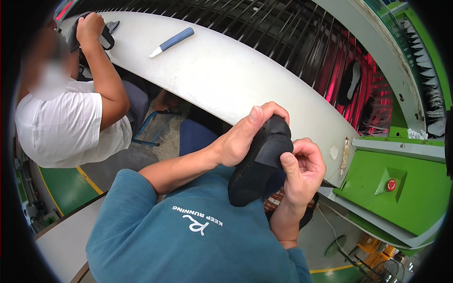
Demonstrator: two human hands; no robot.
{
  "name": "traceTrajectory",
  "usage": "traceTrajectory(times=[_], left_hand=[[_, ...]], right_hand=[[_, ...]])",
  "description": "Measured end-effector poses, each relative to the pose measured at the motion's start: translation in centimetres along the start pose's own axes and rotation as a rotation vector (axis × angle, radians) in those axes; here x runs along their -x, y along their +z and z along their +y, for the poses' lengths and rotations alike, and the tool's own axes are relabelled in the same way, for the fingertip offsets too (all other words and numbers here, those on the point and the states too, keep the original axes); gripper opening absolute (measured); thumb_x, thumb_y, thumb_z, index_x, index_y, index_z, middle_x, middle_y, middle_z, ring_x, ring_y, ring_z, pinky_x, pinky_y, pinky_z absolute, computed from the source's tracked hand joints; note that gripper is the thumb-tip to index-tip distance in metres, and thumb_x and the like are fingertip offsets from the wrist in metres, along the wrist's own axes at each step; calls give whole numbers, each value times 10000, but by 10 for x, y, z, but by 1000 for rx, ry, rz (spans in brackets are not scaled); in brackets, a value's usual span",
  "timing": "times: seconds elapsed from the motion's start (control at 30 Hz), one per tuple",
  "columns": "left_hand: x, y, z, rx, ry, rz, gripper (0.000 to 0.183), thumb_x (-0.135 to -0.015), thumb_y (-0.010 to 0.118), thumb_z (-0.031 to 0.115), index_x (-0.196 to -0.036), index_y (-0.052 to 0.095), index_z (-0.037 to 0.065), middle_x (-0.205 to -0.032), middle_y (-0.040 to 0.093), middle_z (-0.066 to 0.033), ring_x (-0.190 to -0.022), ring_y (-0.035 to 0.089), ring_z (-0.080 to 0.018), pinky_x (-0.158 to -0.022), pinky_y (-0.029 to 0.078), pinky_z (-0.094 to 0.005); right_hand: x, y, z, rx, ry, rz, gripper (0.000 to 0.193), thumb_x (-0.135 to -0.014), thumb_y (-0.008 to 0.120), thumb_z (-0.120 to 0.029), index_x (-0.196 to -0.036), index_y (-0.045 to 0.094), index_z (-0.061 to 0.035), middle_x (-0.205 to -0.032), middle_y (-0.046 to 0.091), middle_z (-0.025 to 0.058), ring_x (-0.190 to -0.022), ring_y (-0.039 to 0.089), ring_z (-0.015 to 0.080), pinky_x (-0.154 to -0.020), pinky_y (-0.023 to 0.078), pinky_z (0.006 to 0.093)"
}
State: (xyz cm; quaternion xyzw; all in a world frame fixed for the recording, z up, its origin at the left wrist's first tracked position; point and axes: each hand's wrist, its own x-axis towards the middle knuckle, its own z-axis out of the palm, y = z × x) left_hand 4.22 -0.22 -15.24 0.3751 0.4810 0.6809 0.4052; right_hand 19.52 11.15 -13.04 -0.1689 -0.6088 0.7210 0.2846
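Note:
I hold a black shoe over my lap, tilted, with its dark underside toward me. My left hand is wrapped around its far end, the thumb lying along the side and the fingers curling over the top. At the opposite edge, my right hand pinches the shoe between thumb and bent forefinger. Whether a thin strip or thread is also in that pinch is too small to tell. On the white worktop beyond lies a tool with a blue handle and a pale pointed tip.
Past the worktop runs a bed of metal rollers, carrying another dark shoe under red light. A green machine housing with a red push button stands at right. A co-worker in a white shirt handles a shoe at left.

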Motion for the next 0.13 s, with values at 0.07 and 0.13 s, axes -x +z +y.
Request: traceTrajectory(times=[0.07, 0.13], left_hand=[[0, -1, 0, -38, 16, 0, 982, -1011, 86, 890, -1296, 523, 59, -1019, 590, -60, -911, 577, -136, -843, 477, -311], [-1, -2, 1, -74, 28, -1, 996, -988, 143, 925, -1309, 516, 59, -1033, 589, -71, -923, 581, -149, -855, 484, -329]], right_hand=[[0, 0, -1, 4, -13, -7, 212, -932, 869, -27, -1028, 686, 16, -938, 628, 15, -791, 553, 64, -742, 466, 223], [1, 0, 0, 16, -41, -9, 203, -946, 863, -44, -1032, 689, 14, -955, 633, 21, -817, 564, 72, -763, 476, 226]])
